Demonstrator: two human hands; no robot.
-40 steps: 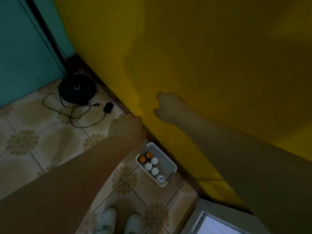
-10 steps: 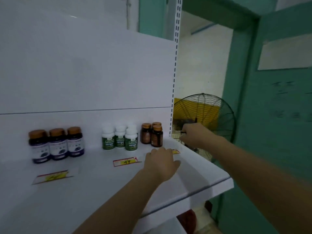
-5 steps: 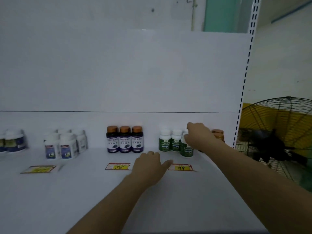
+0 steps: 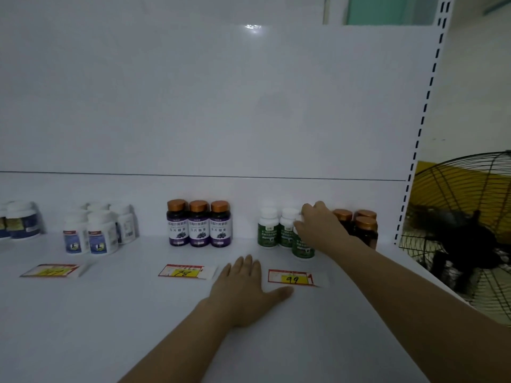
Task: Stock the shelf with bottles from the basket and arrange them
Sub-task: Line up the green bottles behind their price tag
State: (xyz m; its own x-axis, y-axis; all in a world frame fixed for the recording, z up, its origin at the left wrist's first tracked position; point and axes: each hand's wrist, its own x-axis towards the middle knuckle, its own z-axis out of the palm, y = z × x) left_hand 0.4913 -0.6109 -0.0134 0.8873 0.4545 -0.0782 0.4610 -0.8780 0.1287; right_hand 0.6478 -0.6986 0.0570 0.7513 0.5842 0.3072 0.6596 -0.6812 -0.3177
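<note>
On the white shelf point(image 4: 110, 313) bottles stand in groups along the back wall. My right hand point(image 4: 320, 225) grips the top of a green-labelled white-capped bottle point(image 4: 302, 248) at the front of its group; two matching green bottles point(image 4: 278, 229) stand behind it. Three purple-labelled bottles with copper caps point(image 4: 199, 223) are to the left. Dark amber bottles with copper caps point(image 4: 359, 226) stand just right of my right hand. My left hand point(image 4: 246, 288) lies flat on the shelf, fingers spread, holding nothing. The basket is out of view.
White bottles with blue labels point(image 4: 94, 230) and more blue-labelled ones point(image 4: 19, 221) stand at the left. Price tags reading 99 point(image 4: 291, 278), 78 point(image 4: 186, 271) and a third tag point(image 4: 52, 270) lie on the shelf. A black floor fan point(image 4: 464, 233) stands right of the slotted shelf upright point(image 4: 423, 120).
My view swung from the floor and basket up to the shelf, then left. My right hand moved from the shelf's right edge onto the green-labelled bottle. My left hand stayed flat.
</note>
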